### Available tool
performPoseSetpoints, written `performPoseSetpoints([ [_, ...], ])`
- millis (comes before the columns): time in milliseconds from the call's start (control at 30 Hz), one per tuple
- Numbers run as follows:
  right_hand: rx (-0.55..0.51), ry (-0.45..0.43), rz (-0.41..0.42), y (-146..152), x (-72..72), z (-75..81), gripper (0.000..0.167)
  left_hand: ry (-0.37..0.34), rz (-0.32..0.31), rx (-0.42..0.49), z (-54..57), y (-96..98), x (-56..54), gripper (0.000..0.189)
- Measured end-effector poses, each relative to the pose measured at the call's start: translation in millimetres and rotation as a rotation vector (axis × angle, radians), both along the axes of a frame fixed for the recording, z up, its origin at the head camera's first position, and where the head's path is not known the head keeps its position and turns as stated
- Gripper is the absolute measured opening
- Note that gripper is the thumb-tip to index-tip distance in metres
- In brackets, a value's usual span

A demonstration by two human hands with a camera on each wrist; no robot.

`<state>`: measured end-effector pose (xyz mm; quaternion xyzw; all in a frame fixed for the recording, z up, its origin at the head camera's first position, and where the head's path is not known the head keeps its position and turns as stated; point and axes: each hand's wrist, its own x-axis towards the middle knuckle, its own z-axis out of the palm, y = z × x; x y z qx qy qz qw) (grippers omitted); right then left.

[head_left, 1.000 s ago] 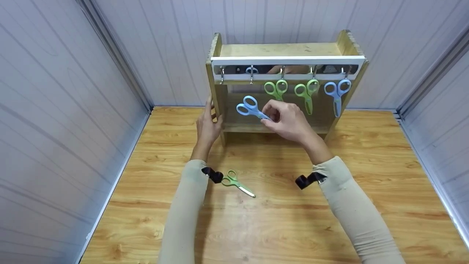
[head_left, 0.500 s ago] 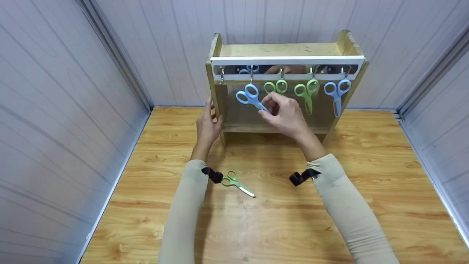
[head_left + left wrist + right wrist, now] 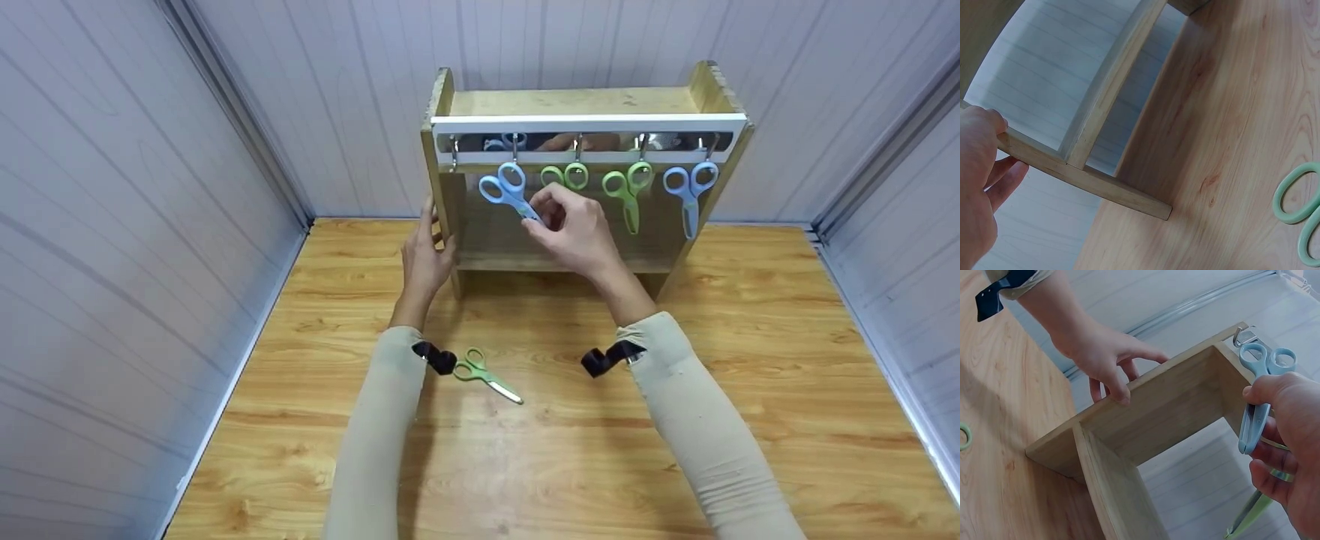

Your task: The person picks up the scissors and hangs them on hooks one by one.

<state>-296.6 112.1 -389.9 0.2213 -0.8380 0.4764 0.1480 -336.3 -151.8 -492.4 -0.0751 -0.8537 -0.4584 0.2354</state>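
Blue-handled scissors (image 3: 513, 196) are pinched by the blades in my right hand (image 3: 576, 231), handles up. Their upper finger loop is at the tip of the second hook (image 3: 515, 150) from the left; whether it touches cannot be told. The right wrist view shows my thumb and fingers about the blades of these scissors (image 3: 1257, 399). My left hand (image 3: 427, 259) grips the left side panel of the wooden shelf (image 3: 441, 161), thumb at its front edge and fingers on its outer side. In the left wrist view the hand (image 3: 979, 180) holds that panel's edge (image 3: 1044, 159).
Two green scissors (image 3: 576, 177) (image 3: 631, 199) and one blue pair (image 3: 690, 199) hang on hooks to the right. The leftmost hook (image 3: 454, 154) holds nothing. Green scissors (image 3: 484, 373) lie on the wood-look surface (image 3: 570, 450) in front. Pale panelled walls (image 3: 112, 225) stand around.
My right hand has moved up and left with the blue scissors, bringing their loop from below the second hook to its tip. The left hand has stayed on the shelf's side.
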Motion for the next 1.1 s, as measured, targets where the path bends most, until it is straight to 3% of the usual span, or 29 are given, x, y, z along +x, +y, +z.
performPoseSetpoints([
  [500, -0.083, 0.001, -0.056, -7, -3.2, -5.2, 0.02, 0.022, 0.013, -0.034, 0.6, 0.1, -0.7, 0.077],
  [1100, -0.062, -0.033, -0.071, -7, -1.0, -15.9, 0.019, 0.018, 0.007, -0.026, -0.1, -0.2, 0.6, 0.076],
])
